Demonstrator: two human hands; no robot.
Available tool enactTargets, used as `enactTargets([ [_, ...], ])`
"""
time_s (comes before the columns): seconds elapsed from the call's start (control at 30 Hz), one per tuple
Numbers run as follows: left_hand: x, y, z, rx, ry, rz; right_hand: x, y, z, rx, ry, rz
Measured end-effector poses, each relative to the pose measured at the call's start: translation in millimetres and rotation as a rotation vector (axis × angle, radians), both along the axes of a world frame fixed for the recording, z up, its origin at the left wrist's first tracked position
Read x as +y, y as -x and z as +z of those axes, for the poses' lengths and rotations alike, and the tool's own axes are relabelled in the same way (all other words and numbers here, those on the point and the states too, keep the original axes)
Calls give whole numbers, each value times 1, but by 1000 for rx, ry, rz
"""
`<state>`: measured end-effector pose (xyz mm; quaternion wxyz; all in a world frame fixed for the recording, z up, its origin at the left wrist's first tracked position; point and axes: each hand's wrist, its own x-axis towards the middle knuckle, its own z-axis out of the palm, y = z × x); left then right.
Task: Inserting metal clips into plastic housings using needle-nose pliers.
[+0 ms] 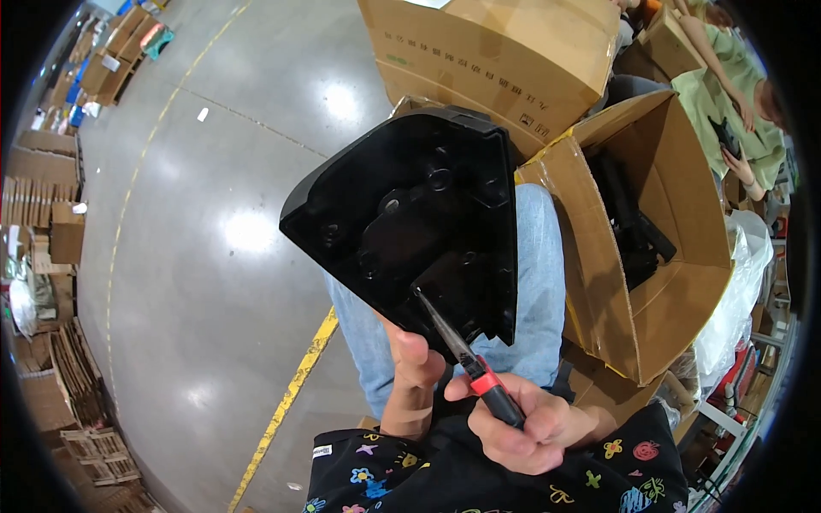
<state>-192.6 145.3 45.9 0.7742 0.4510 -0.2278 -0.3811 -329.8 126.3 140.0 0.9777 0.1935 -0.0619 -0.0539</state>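
Note:
A large black moulded plastic housing [428,218] lies tilted above my jeans-clad knees, its hollow inner side with round bosses facing up. At its lower edge, my left hand [415,363] grips it, thumb showing and the other fingers hidden underneath. My right hand [530,423] is wrapped round the red and black handles of long-nose pliers [446,332]. The tips of the pliers are over the inner face of the housing near its lower edge. Whether the tips touch the plastic or hold anything, I cannot tell.
To the right, an open cardboard box [590,321] holds black plastic parts [633,227]. Another carton [496,68] stands beyond the housing. A person in light green [735,94] holds a dark part at upper right. Yellow tape [291,402] marks the grey floor; stacked cardboard [77,376] lines the left.

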Motion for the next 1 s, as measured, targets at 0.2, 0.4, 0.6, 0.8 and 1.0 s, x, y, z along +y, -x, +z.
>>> enactTargets([
  [0.2, 0, 9, 9, 102, -2, -9, -7, 3, 16, 205, 89, -25],
  [0.4, -12, 7, 39, 246, -66, -90, -17, -1, 13, 967, 1585, -298],
  [0.6, -13, -20, 11, -353, 16, 145, -54, -4, 22, 1088, 2844, -624],
  [0.8, -20, -19, 26, -298, 57, 92, -91, -7, 30, 1024, 3396, -727],
  [1.0, -29, -22, 38, 154, 213, -196, -75, -5, 2, 1207, 2213, -769],
])
